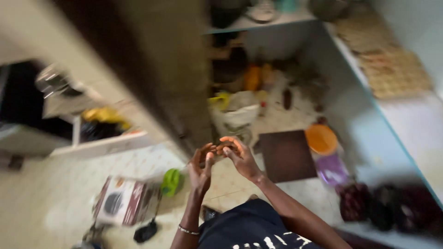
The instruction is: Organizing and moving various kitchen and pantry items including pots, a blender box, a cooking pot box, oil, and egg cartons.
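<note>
The frame is blurred by motion. My left hand (201,167) and my right hand (238,155) are raised together in front of me, fingertips meeting around a small dark thing (220,148) pinched between them; what it is cannot be made out. A thin bracelet (188,229) circles my left wrist. Below the hands lies a tiled floor (60,193).
A dark wooden panel (157,69) rises just left of the hands. On the floor are a printed cardboard box (122,201), a green item (171,181), a dark square mat (287,155), an orange bowl (321,139), a white sack (237,115). A counter (397,78) runs along the right.
</note>
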